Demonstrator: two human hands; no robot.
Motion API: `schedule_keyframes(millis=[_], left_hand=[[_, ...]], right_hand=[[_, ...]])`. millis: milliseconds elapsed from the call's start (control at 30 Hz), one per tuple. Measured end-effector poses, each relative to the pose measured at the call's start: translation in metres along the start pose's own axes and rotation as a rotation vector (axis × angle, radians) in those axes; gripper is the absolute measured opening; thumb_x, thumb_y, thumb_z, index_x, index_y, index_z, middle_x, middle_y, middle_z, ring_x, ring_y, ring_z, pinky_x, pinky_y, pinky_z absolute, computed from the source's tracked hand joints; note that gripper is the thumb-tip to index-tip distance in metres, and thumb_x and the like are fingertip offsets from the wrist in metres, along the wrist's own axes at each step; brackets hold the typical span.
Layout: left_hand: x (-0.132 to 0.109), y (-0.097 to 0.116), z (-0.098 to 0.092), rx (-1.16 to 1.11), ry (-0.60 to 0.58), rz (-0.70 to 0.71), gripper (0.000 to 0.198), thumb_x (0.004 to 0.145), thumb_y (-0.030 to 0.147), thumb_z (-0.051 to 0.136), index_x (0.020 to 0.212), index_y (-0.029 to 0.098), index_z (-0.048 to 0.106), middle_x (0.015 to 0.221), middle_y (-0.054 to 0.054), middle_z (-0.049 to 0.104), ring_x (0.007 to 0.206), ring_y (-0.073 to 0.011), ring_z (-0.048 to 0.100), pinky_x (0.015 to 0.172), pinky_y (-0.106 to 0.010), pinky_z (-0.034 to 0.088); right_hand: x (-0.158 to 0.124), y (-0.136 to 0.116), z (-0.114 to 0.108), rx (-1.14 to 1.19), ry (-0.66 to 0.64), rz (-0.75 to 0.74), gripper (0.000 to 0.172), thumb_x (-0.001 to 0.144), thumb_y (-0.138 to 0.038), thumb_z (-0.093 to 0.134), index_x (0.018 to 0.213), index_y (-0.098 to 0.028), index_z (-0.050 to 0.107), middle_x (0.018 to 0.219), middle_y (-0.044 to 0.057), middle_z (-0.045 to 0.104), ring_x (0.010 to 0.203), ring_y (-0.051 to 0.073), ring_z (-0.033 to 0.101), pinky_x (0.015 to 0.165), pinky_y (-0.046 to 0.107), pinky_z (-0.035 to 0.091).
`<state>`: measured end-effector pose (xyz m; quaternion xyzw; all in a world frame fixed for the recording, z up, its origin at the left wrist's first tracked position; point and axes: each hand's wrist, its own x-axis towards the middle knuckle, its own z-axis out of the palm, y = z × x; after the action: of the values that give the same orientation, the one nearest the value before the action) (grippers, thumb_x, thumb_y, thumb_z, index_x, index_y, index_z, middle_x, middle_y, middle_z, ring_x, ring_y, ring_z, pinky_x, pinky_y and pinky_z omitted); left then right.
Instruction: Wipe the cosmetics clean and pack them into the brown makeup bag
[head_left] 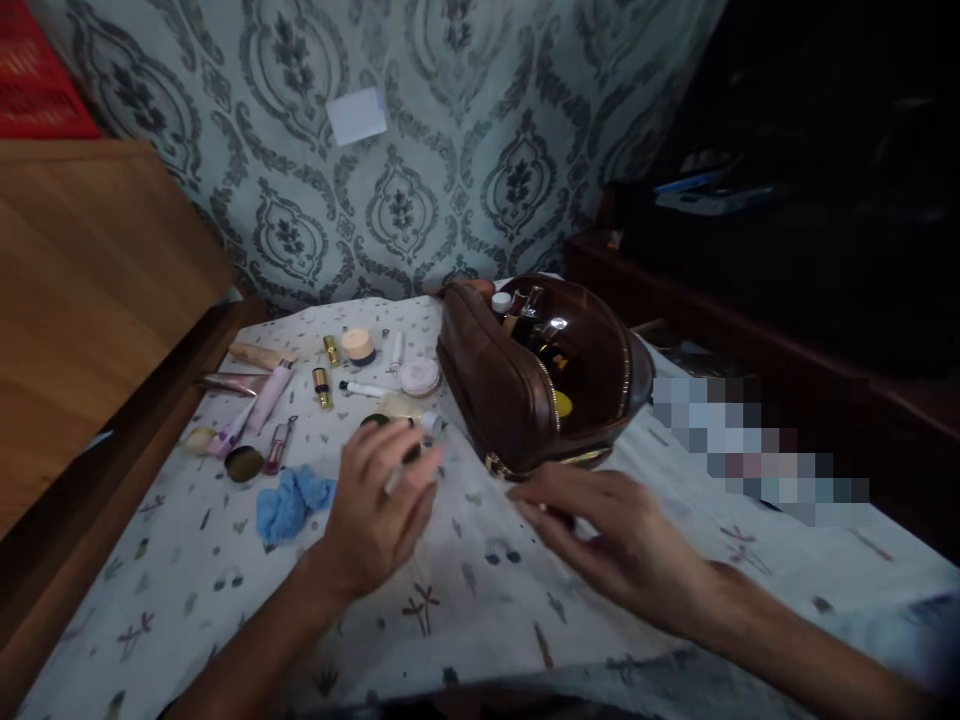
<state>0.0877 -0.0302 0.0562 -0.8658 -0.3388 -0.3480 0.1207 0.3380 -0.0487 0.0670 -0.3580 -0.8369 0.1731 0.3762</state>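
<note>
Left hand (379,515) grips slim tube (431,432), right hand (607,535) lies flat just before open brown pouch (510,390), scattered cosmetics (322,385) toward far left corner of printed cloth (465,600).

Two hands (375,510) (619,545), one brown pouch (510,385), one blue cloth (291,500), two gold tubes (331,350) (322,387) and one white stick (394,482).

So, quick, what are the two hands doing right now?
Left hand: fingers closed around a thin pale tube.
Right hand: open, flat, beside the brown leather zip pouch, holding nothing visible.
</note>
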Motion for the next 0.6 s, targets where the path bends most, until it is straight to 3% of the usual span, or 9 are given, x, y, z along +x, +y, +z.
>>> schedule_keyframes(millis=[100, 200, 300, 400, 600], left_hand=[[-0.008, -0.020, 0.004, -0.140, -0.046, -0.283, 0.054, 0.096, 0.028, 0.056, 0.146, 0.020, 0.037, 0.141, -0.017, 0.051, 0.137, -0.0295, 0.046, 0.112, -0.051, 0.042], [-0.015, -0.030, 0.019, -0.368, -0.068, -0.439, 0.049, 0.097, 0.033, 0.053, 0.142, 0.019, 0.040, 0.140, -0.015, 0.053, 0.133, -0.0266, 0.051, 0.110, -0.046, 0.045], [-0.023, -0.031, 0.032, -0.500, -0.037, -0.549, 0.036, 0.097, 0.032, 0.050, 0.131, 0.017, 0.051, 0.127, -0.013, 0.063, 0.121, -0.0244, 0.060, 0.105, -0.042, 0.049], [-0.030, -0.030, 0.038, -0.524, -0.047, -0.603, 0.033, 0.096, 0.035, 0.053, 0.124, 0.018, 0.055, 0.119, -0.011, 0.067, 0.114, -0.0246, 0.064, 0.100, -0.041, 0.051], [-0.036, -0.031, 0.044, -0.628, -0.134, -0.650, 0.038, 0.096, 0.039, 0.053, 0.129, 0.021, 0.048, 0.121, -0.011, 0.068, 0.111, -0.0248, 0.067, 0.094, -0.040, 0.055]], right_hand=[[0.019, 0.003, 0.048, 0.074, -0.104, 0.116, 0.030, 0.093, -0.023, 0.056, 0.123, -0.019, 0.059, 0.102, 0.009, 0.065, 0.063, 0.014, 0.063, 0.060, 0.028, 0.054], [0.042, 0.009, 0.089, 0.130, -0.116, 0.265, 0.059, 0.082, -0.019, 0.067, 0.137, -0.019, 0.046, 0.117, 0.011, 0.060, 0.067, 0.014, 0.062, 0.071, 0.035, 0.057], [0.053, 0.014, 0.114, 0.218, -0.015, 0.341, 0.054, 0.079, -0.012, 0.063, 0.130, -0.019, 0.049, 0.116, 0.010, 0.060, 0.073, 0.016, 0.061, 0.074, 0.035, 0.056], [0.049, 0.018, 0.121, 0.311, 0.055, 0.310, 0.051, 0.080, -0.012, 0.060, 0.129, -0.021, 0.050, 0.117, 0.009, 0.059, 0.074, 0.015, 0.059, 0.070, 0.032, 0.056], [0.039, 0.015, 0.109, 0.351, 0.046, 0.248, 0.054, 0.082, -0.020, 0.058, 0.135, -0.021, 0.048, 0.116, 0.009, 0.057, 0.071, 0.014, 0.058, 0.069, 0.033, 0.056]])
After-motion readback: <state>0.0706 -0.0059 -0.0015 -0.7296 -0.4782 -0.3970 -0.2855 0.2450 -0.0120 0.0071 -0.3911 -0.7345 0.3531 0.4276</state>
